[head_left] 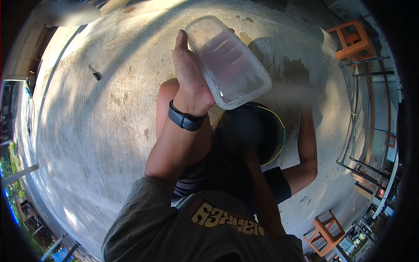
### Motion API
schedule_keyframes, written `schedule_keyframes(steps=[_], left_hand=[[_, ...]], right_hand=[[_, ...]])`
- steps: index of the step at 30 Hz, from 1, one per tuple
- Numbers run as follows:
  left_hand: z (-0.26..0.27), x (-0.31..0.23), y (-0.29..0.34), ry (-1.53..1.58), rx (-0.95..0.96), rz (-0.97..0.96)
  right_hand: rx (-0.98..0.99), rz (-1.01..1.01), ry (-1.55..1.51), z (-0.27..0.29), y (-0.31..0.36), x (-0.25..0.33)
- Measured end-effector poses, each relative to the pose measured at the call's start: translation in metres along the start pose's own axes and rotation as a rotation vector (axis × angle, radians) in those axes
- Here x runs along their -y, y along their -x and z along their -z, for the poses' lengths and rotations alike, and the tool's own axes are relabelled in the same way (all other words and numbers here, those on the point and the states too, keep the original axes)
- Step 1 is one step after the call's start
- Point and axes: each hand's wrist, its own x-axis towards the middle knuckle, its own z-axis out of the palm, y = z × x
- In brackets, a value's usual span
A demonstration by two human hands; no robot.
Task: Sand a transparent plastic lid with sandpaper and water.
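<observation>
My left hand (190, 72) is raised at the upper middle, wearing a black wristband. It holds a clear rectangular plastic food container (244, 85), with the thumb along the left edge and the fingers behind, showing through the plastic. The container is tilted and looks wet. Just below it, between my legs, stands a black bucket (222, 142) with a yellow handle (279, 120) that has a green grip. My right hand (249, 156) reaches down into this bucket. Its fingers are lost in the dark interior, so what they hold or touch is hidden.
Damp patches mark the concrete floor (118, 144) beyond the bucket. A small thin tool with a dark handle (94, 73) lies at the far left. Orange plastic stools stand at the far right (355, 41) and near right (325, 233), with a metal frame (354, 118) along the right side.
</observation>
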Motion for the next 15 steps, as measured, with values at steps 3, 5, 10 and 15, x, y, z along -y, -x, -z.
schedule_keyframes(steps=[3,5,10,15], left_hand=[[-0.021,0.008,0.0,-0.118,-0.137,-0.098],[-0.033,0.011,-0.001,-0.199,-0.159,-0.174],[-0.037,0.016,-0.003,-0.263,-0.074,-0.174],[-0.039,0.02,-0.005,-0.357,-0.131,-0.223]], right_hand=[[-0.067,0.051,-0.039,-0.001,-0.001,0.0],[0.052,-0.03,-0.052,0.014,0.001,0.01],[-0.185,0.095,-0.34,0.025,0.004,0.008],[-0.291,-0.115,-0.808,0.128,0.03,0.067]])
